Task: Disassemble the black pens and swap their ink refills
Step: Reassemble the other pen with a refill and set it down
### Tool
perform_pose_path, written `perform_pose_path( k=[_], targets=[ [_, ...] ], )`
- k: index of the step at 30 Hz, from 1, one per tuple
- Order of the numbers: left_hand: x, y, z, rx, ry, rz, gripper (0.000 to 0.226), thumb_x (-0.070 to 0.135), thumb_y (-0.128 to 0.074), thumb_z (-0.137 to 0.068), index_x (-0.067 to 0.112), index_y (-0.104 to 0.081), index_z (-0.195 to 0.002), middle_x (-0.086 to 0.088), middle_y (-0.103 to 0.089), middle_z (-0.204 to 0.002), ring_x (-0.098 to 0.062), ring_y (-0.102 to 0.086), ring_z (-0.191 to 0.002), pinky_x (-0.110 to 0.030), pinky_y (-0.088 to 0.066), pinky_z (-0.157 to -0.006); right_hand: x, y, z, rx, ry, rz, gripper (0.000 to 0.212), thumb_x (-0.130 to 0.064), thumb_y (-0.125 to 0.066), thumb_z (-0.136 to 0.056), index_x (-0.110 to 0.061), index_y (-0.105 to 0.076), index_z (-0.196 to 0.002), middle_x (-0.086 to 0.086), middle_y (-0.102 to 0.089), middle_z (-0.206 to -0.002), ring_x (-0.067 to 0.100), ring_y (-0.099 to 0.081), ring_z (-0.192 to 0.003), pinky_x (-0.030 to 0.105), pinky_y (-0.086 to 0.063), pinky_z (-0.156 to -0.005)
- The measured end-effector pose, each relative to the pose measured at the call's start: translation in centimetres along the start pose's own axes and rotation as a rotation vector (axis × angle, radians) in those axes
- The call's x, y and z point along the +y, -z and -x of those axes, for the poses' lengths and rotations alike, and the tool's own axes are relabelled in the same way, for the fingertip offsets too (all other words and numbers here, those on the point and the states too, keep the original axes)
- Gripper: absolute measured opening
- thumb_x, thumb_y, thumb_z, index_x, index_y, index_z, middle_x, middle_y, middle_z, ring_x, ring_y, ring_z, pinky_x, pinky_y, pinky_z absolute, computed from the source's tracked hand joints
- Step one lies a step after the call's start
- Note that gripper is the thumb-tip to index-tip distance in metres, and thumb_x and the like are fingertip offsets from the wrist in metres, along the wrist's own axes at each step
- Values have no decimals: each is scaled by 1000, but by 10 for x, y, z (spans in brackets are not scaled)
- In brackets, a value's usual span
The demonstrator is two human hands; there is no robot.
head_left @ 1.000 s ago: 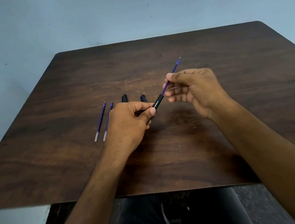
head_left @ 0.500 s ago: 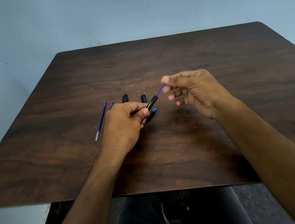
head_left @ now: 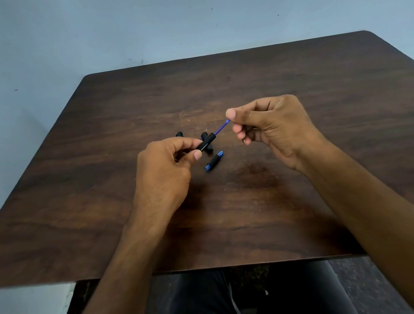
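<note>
Above the middle of the wooden table (head_left: 96,172), the left hand (head_left: 165,173) grips a black pen barrel (head_left: 205,145) while the right hand (head_left: 273,126) pinches the blue refill (head_left: 220,128) sticking out of it, a black-and-blue pen piece (head_left: 214,160) lying on the table just below.

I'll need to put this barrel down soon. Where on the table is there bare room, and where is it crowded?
Bare wood runs along the table on the right, past the right hand, and across the far edge. It is crowded at the centre: the grip piece and two black pen parts lie by the left hand.
</note>
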State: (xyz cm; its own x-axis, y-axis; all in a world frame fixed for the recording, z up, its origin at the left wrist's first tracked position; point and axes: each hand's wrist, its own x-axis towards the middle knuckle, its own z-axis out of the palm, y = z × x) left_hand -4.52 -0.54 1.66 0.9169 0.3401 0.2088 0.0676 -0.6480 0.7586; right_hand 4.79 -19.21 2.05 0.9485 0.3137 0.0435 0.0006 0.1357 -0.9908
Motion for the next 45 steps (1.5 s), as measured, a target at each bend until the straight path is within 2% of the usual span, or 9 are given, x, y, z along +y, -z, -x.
perform_pose_path(
  k=[5, 9, 11, 14, 17, 21, 26, 32, 45],
  targets=[
    [-8, 5, -1, 47, -8, 4, 22, 13, -74, -87, 31, -76, -99, 21, -70, -85, 9, -64, -82, 2, -41, -67, 2, -12, 1, -45, 18, 28, 13, -17, -83, -82, -5, -79, -82, 9, -73, -68, 19, -63, -60, 29, -52, -55],
    [-17, 12, -2, 74, 1, 1, 22, 13, -72, -87, 32, -74, -98, 24, -69, -84, 12, -64, -82, 2, -41, -69, -4, -7, -3, -130, 18, 143, 33, -33, -85, -79, -11, -78, -102, 6, -77, -82, 17, -64, -64, 26, -52, -51],
    [-21, 16, -4, 90, 0, -27, 23, 13, -72, -88, 34, -73, -98, 24, -68, -87, 11, -62, -86, -2, -41, -72, -5, -1, -9, -126, 28, 206, 34, -26, -85, -79, -8, -75, -106, 5, -74, -81, 13, -61, -62, 23, -49, -50],
    [-25, 20, -5, 84, 12, -99, 25, 13, -70, -90, 32, -74, -105, 22, -66, -97, 15, -55, -86, 1, -35, -71, -3, 3, -17, -200, 115, 602, 27, -9, -83, -81, -8, -77, -107, -1, -66, -72, -3, -52, -52, 15, -42, -54],
    [-28, 21, -7, 76, 7, -146, 26, 13, -70, -90, 32, -74, -107, 22, -64, -100, 18, -50, -83, 4, -32, -67, -2, -8, -18, -348, 183, 1021, 32, -18, -85, -80, -19, -79, -112, -15, -61, -73, -6, -52, -59, 6, -35, -59],
    [-29, 23, -7, 83, -23, -162, 26, 11, -70, -89, 29, -75, -106, 19, -66, -100, 15, -52, -82, 9, -31, -69, 8, -24, -13, -475, 217, 1194, 32, -29, -81, -83, -29, -77, -115, -15, -47, -79, 1, -46, -70, 9, -33, -60],
    [-29, 26, -5, 82, -33, -162, 25, 10, -71, -89, 28, -76, -106, 18, -66, -98, 3, -56, -92, 6, -33, -70, 3, -18, -5, -350, 242, 1154, 18, -28, -84, -81, -20, -82, -96, -8, -61, -85, 8, -59, -80, 32, -48, -74],
    [-30, 23, -6, 71, -29, -164, 27, 9, -71, -88, 27, -76, -108, 15, -68, -103, 6, -57, -90, 9, -31, -72, -15, -3, 7, -175, 223, 779, 17, -24, -85, -79, -13, -78, -89, -1, -76, -71, 3, -66, -59, 15, -53, -57],
    [-26, 22, -4, 83, -53, -158, 28, 7, -71, -88, 24, -76, -110, 14, -69, -105, 2, -58, -99, 8, -31, -78, -12, -10, 13, -107, 307, 837, 15, -21, -87, -78, -22, -77, -90, -18, -68, -78, -13, -60, -64, 4, -43, -60]
  ],
)
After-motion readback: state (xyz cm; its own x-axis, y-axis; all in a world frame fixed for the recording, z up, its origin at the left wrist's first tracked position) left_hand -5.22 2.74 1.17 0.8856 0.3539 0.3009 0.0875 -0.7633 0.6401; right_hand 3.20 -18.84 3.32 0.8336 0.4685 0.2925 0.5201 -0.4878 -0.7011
